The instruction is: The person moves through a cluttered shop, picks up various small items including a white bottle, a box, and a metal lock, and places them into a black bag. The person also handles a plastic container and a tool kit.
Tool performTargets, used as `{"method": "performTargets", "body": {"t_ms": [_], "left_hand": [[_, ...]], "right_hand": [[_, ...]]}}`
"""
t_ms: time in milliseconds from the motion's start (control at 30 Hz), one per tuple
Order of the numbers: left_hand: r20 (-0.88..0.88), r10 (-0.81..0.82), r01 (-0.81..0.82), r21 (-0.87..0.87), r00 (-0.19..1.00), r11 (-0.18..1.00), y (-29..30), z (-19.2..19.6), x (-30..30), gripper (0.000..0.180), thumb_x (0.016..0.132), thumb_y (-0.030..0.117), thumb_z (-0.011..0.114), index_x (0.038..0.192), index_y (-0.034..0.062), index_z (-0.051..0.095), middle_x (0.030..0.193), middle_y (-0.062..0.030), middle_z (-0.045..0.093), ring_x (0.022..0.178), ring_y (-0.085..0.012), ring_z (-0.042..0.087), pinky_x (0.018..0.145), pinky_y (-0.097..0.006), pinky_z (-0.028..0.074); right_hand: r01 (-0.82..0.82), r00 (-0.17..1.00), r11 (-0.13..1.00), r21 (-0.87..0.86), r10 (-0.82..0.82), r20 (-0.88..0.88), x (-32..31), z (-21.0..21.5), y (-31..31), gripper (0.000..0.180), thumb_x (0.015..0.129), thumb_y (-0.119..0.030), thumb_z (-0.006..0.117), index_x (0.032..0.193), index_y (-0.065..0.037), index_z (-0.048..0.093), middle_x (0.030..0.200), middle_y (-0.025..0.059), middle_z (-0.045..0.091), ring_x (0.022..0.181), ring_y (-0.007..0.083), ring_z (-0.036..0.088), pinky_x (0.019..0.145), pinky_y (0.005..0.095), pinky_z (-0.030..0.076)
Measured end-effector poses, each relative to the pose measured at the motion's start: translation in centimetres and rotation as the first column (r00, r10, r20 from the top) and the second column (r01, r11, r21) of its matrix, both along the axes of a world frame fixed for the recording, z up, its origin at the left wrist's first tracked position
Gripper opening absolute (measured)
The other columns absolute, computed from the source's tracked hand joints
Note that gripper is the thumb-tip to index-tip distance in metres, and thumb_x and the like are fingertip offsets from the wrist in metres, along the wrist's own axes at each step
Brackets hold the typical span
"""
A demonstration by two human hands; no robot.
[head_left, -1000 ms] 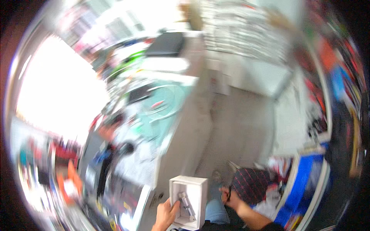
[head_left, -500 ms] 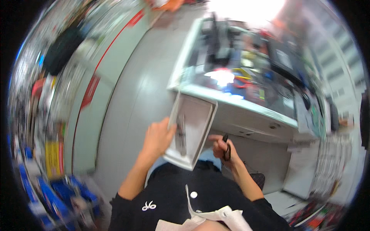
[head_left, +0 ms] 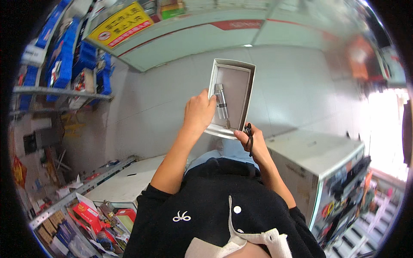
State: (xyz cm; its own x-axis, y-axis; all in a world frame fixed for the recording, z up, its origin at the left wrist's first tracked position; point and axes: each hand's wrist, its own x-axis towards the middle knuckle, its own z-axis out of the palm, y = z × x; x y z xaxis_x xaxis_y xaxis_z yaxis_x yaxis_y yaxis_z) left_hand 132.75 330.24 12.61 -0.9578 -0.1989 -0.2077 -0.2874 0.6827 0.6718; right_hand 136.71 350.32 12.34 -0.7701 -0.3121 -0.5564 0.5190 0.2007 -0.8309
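Note:
A shallow white cardboard box (head_left: 234, 76), its open side facing up, is held out in front of my body. Along its left inner wall lies a silver cylindrical metal part (head_left: 221, 104) with a dark band round its middle and a narrow piece at its near end; it resembles a lock cylinder with a key. My left hand (head_left: 198, 112) is closed on the box's left wall. My right hand (head_left: 256, 142) grips the near right corner, thumb against the edge. A thin black loop (head_left: 250, 138) lies across the right fingers; its kind is unclear.
Light cabinets (head_left: 198, 43) with a red stripe stand across the grey floor (head_left: 180, 71). Blue bins (head_left: 60, 66) sit on a rack at left. A white counter (head_left: 314, 148) is close on my right. Near left, a shelf holds boxes and loose items (head_left: 101, 221).
My view has turned away from the cluttered bench toward the cabinets and floor. The box came along in my left hand, and my right hand has moved onto its near corner.

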Motion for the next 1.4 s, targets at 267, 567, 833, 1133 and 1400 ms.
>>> {"method": "performTargets", "body": {"t_ms": [267, 567, 833, 1133, 1400], "left_hand": [[0.192, 0.519, -0.361, 0.899, 0.833, 0.247, -20.8, -1.5, 0.5, 0.046, 0.095, 0.042, 0.039, 0.102, 0.0006, 0.058, 0.060, 0.0004, 0.040, 0.056, -0.0144, 0.039, 0.054, -0.030, 0.036], [0.173, 0.984, 0.426, 0.887, 0.046, -0.176, -44.0, 0.4, 19.1, 0.057, 0.094, 0.037, 0.038, 0.135, -0.0013, 0.031, 0.134, -0.0175, 0.037, 0.127, -0.0299, 0.032, 0.106, -0.045, 0.027], [0.252, 0.953, 0.300, 0.934, -0.166, -0.195, -60.6, 1.5, 28.6, 0.049, 0.089, 0.015, 0.043, 0.135, 0.0010, 0.031, 0.140, -0.0194, 0.032, 0.131, -0.0301, 0.030, 0.107, -0.044, 0.028], [0.437, 0.740, -0.017, 0.856, -0.512, -0.517, -81.6, -9.6, 39.4, 0.038, 0.089, 0.015, 0.049, 0.123, -0.0011, 0.044, 0.117, -0.0177, 0.054, 0.107, -0.0277, 0.055, 0.089, -0.036, 0.047], [0.572, 0.336, -0.100, 0.403, -0.749, -0.910, -84.6, -16.5, 51.1, 0.025, 0.085, 0.020, 0.056, 0.100, 0.0000, 0.059, 0.092, -0.0091, 0.061, 0.070, -0.0188, 0.058, 0.062, -0.031, 0.050]], "right_hand": [[-0.367, 0.928, 0.930, -0.035, 0.369, 0.061, -16.0, -1.2, -17.6, 0.035, 0.079, -0.025, 0.069, 0.099, 0.000, 0.056, 0.055, -0.0061, 0.041, 0.042, 0.0026, 0.031, 0.039, 0.0210, 0.022], [-0.865, 0.481, 0.490, -0.104, 0.871, 0.102, -21.7, 0.3, -49.8, 0.029, 0.086, -0.025, 0.059, 0.075, -0.015, 0.034, 0.056, -0.0078, 0.029, 0.046, 0.0053, 0.028, 0.043, 0.0213, 0.021], [-0.886, 0.294, 0.377, -0.270, 0.907, 0.303, -7.8, 0.6, -74.8, 0.043, 0.076, -0.038, 0.069, 0.072, -0.013, 0.035, 0.055, -0.0066, 0.027, 0.045, 0.0061, 0.026, 0.043, 0.0258, 0.018], [-0.988, 0.096, 0.106, -0.116, 0.992, 0.088, 3.5, -1.8, -107.9, 0.044, 0.071, -0.047, 0.071, 0.065, -0.010, 0.047, 0.055, -0.0047, 0.040, 0.048, 0.0060, 0.037, 0.042, 0.0239, 0.024], [-0.936, -0.023, 0.040, -0.350, 0.985, 0.174, 20.8, 2.0, -143.1, 0.034, 0.083, -0.033, 0.063, 0.065, -0.016, 0.039, 0.052, -0.0069, 0.027, 0.042, 0.0067, 0.024, 0.041, 0.0258, 0.017]]}}
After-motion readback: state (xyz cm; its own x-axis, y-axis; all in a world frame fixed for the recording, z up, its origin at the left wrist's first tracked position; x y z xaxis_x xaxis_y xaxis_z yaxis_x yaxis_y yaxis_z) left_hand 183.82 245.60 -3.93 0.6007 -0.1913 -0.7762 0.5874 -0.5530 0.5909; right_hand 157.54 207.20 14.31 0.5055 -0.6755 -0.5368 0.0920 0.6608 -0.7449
